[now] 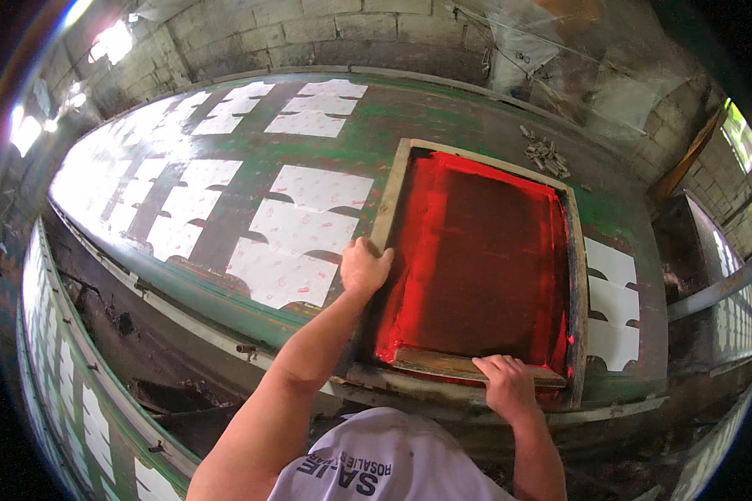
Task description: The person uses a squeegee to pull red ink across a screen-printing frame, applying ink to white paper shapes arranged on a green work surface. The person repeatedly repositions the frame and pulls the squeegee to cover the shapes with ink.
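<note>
A wooden-framed printing screen (390, 194), its mesh covered in red ink, lies flat on a long green table (393, 113). My left hand (364, 265) grips the frame's left rail. My right hand (506, 382) is closed on a wooden squeegee (439, 362) resting along the near edge of the screen, inside the frame. White fabric pieces (297, 230) with faint red prints lie in rows to the left of the screen. More white pieces (612, 309) show at the right of the frame.
Rows of white pieces (309, 107) run along the table toward the far left. A small pile of wooden bits (545, 154) sits beyond the screen. A block wall (309, 33) stands behind the table. A second table (67, 376) with white pieces runs at the lower left.
</note>
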Demonstrator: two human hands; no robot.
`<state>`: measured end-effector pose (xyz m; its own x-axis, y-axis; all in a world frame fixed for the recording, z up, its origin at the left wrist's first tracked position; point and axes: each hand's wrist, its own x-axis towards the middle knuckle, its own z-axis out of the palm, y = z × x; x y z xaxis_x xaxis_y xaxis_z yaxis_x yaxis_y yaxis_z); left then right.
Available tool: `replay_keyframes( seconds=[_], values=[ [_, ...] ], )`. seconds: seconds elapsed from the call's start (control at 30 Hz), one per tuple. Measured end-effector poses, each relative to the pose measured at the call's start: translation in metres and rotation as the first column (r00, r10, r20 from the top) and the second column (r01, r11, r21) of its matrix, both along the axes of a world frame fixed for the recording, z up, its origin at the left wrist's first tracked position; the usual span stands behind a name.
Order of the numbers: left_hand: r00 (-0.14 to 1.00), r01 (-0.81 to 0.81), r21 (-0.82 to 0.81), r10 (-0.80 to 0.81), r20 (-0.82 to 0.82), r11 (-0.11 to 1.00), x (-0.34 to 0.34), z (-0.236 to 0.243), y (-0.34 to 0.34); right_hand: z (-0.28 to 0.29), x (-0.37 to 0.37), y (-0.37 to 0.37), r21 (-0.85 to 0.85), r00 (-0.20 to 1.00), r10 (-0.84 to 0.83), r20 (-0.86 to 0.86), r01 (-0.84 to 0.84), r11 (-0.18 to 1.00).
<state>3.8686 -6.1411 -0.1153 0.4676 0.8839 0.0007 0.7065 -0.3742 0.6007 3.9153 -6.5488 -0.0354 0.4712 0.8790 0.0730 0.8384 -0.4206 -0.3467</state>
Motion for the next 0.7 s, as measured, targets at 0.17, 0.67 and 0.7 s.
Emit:
replay_keyframes(
  seconds=[0.17,0.67,0.7],
  values=[
    [0.991,0.076,0.01,-0.077,0.11,0.997,-0.007,0.004,0.0,0.019,0.012,0.026,-0.263,0.99,-0.084,-0.116,0.051,0.964],
    [0.928,0.064,0.094,-0.094,0.36,0.993,-0.002,-0.027,0.012,-0.024,-0.038,0.033,-0.02,0.983,-0.082,0.166,0.087,0.996],
    [0.93,0.08,0.074,-0.101,0.352,0.994,-0.003,-0.027,0.012,-0.03,-0.028,0.04,-0.007,0.977,-0.081,0.199,0.085,0.996]
  ],
)
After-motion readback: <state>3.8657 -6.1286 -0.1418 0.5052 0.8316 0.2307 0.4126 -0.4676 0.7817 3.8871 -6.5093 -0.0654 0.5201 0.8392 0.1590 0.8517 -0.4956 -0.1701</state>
